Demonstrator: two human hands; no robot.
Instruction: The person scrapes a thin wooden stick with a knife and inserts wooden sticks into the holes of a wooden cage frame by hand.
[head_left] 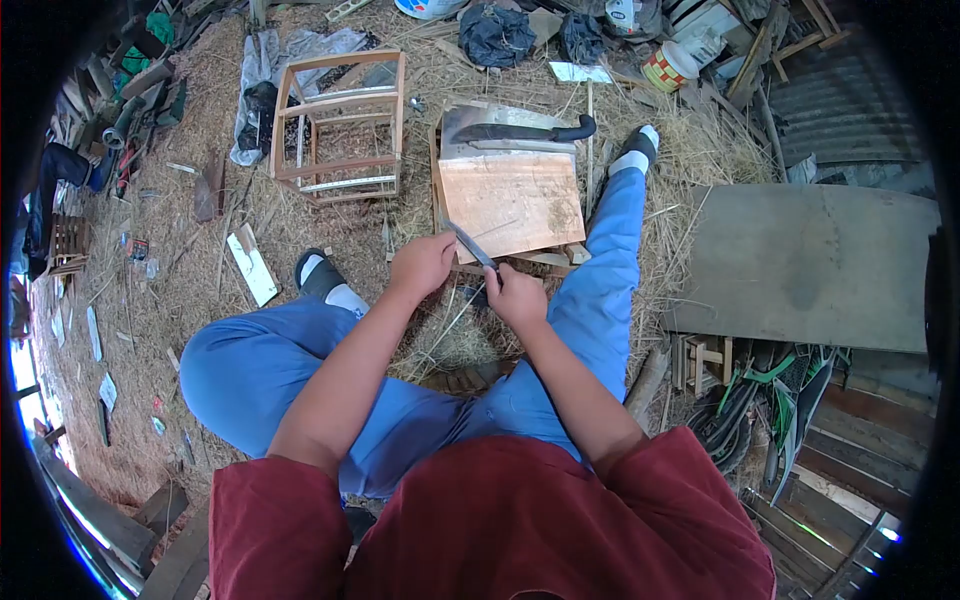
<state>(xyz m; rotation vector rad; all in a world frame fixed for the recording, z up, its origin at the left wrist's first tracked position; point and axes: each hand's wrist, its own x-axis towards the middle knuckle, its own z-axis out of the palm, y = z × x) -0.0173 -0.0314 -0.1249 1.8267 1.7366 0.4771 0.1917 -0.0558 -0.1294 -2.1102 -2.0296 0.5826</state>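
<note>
My right hand (518, 298) is closed around the handle of a knife (472, 243), whose blade points up and left over the near edge of a wooden board (510, 200). Close to the blade, my left hand (422, 265) has its fingers curled in. Whatever they pinch, if anything, is too small or hidden to make out. Beyond, a machete (515, 132) with a black handle lies across a greyish piece at the board's far end. The board rests between my outstretched legs.
A wooden frame (340, 125) stands at the far left of the board. To the right lies a large grey sheet (800, 260), with a green-framed object (785, 385) below it. Black bags (497, 36) and a checkered bucket (670, 66) sit at the back. Straw and shavings cover the ground.
</note>
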